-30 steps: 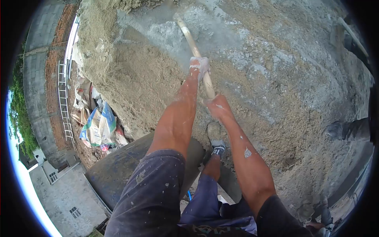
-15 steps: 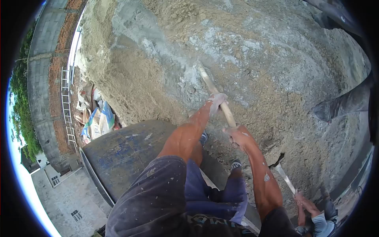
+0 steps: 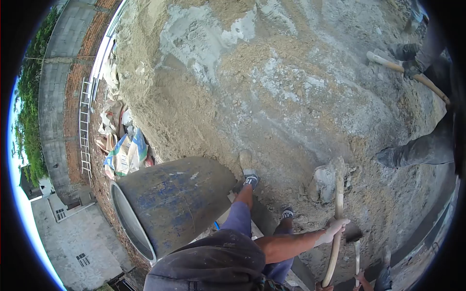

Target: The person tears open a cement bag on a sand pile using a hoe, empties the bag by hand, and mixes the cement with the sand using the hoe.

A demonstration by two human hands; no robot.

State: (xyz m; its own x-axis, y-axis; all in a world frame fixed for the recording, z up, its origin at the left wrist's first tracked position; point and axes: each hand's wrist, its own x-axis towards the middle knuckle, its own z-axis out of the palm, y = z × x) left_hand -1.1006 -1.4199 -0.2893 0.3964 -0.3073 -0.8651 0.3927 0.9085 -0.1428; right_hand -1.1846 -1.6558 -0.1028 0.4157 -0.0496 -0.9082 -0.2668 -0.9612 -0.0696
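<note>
- Head view showed printed bags at 9 o'clock; their lettering was too small to read.
- Since half a second before, the handle had swung from centre to 5 o'clock, its blade in the sand.
- Left hand reached out, fingers wrapped around the handle.
- Right hand sat at the frame's bottom edge; its grip could not be told.
</note>
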